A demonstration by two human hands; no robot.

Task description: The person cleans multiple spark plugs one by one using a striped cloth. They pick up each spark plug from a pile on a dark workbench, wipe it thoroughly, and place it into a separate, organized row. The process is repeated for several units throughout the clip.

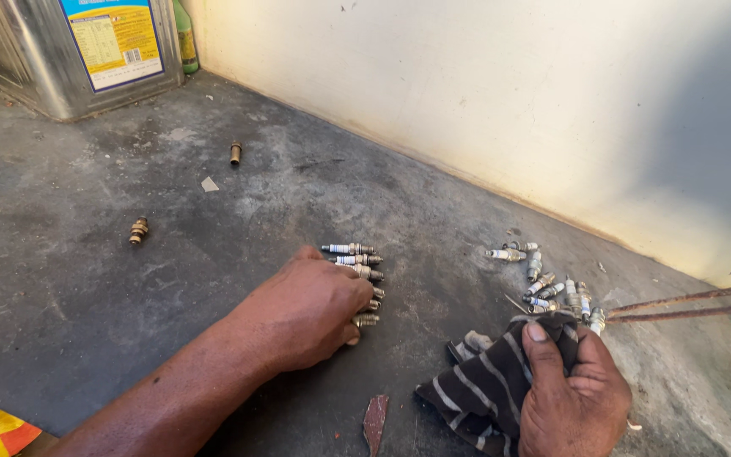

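a left hand [310, 309] rests on a grey concrete floor [86, 296], fingers curled together over a row of spark plugs [357, 264]. the right hand [573, 393] grips a striped rag [488, 385], fingers clamped, beside a loose pile of plugs [552, 288]. the lined-up plugs could likely roll apart if nudged.

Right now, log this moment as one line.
left hand: resting on row of grey metal spark plugs | right hand: gripping dark striped cloth | loose spark plug pile: beside wall
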